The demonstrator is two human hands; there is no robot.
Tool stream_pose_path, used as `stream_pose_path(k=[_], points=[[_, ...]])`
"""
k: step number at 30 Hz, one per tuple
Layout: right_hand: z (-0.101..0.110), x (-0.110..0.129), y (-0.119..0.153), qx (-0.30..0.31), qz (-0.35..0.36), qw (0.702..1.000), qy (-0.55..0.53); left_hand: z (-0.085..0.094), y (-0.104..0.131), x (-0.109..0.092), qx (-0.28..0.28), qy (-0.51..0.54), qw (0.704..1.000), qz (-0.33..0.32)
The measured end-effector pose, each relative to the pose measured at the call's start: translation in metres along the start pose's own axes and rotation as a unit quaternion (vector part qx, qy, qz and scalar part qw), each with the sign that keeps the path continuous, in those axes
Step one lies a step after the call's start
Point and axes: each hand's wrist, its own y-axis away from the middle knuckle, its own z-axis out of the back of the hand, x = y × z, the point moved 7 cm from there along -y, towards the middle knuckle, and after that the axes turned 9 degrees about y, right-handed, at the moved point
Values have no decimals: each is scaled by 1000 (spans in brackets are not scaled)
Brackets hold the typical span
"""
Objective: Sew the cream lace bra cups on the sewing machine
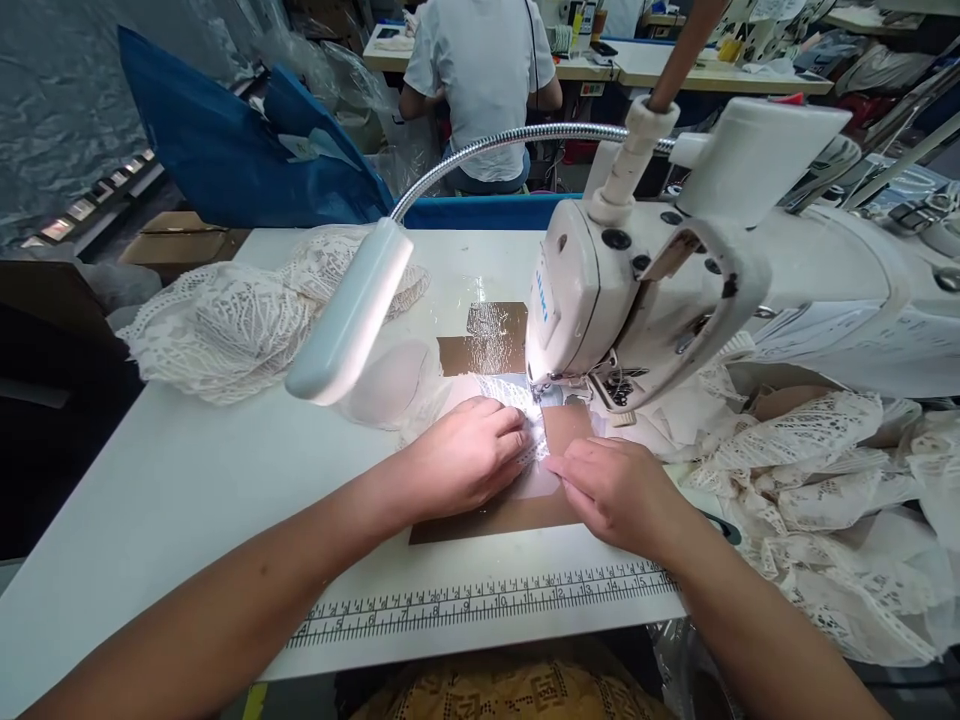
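A piece of white lace fabric (534, 432) lies under the needle area of a white sewing machine (570, 290). My left hand (472, 450) rests on this lace from the left, its fingers curled together and pressed on it. From the right, my right hand (615, 490) pinches the fabric's near edge between thumb and forefinger, just in front of the presser foot (541, 392). A pale, smooth moulded cup (388, 385) joins sheer fabric left of my left hand. The left fingertips are partly hidden against the cloth.
A lamp (352, 310) on a bendy metal neck hangs over the table's left side. White lace pieces are heaped at the left (225, 330) and right (832, 500). A printed ruler (487, 603) runs along the front edge. Beyond, a person (484, 80) sits facing away.
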Motion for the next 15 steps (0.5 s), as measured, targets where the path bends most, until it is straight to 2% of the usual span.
stream_pose_path(k=[15], points=[[2,3,-4,-44,-9,999,21,-3,-3,5,-3,-60,998,-24]])
